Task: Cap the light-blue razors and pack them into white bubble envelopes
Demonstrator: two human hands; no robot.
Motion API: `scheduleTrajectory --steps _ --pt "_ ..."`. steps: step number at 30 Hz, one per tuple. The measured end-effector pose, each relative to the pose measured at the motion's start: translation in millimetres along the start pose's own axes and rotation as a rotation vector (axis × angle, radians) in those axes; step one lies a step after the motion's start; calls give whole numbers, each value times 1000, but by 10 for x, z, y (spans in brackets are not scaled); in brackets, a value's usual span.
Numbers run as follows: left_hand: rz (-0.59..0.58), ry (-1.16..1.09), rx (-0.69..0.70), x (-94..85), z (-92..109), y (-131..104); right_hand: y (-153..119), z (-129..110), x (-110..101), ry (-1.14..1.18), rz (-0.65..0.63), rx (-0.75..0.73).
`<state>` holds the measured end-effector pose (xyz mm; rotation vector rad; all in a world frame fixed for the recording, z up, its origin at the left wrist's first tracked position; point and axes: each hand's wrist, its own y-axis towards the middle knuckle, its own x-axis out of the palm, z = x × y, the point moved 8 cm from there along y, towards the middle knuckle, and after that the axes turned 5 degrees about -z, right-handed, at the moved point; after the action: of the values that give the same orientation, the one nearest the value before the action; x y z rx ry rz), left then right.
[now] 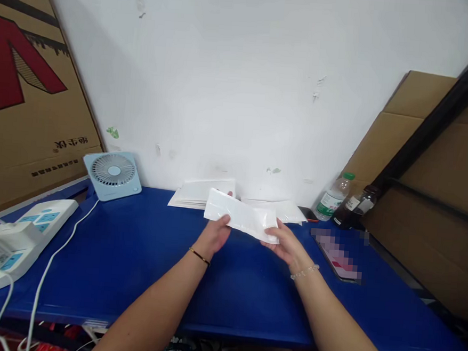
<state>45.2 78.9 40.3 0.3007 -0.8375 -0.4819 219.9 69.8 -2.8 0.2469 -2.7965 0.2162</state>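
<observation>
A flat white packet [243, 214] with a glossy surface is held up in front of me, tilted down to the right. My left hand [216, 233] grips its left part, thumb on the near face and fingers behind. At its right end my right hand [283, 242] pinches it, thumb on top. Behind the packet, against the wall, lie a stack of white flat packets [192, 194] on the left and more white packets [291, 211] on the right. Whether anything is inside the held packet cannot be seen.
On the blue table [131, 264] stand a small light-blue fan [114, 175] and a white power strip [50, 221] with cables at left. To the right are a phone [336, 255], a clear bottle [332, 198] and a dark bottle [354, 205]. Cardboard [21, 128] flanks both sides.
</observation>
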Motion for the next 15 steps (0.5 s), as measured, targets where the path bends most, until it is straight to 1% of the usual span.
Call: scheduleTrajectory --steps 2,4,6,8,10,12,15 --pt "113 51 68 -146 187 35 44 149 -1 -118 -15 119" --pt "205 102 95 -261 305 40 76 252 -6 -213 -45 201" --pt "270 140 142 -338 397 29 97 275 -50 -270 -25 214" --pt "311 181 211 -379 488 12 109 225 -118 -343 33 169" --pt "336 240 272 -381 581 3 116 168 -175 -447 75 126" --pt "359 301 300 -348 666 9 133 139 -227 -552 108 108" --pt "372 352 266 -226 747 65 180 120 -317 -654 174 75"
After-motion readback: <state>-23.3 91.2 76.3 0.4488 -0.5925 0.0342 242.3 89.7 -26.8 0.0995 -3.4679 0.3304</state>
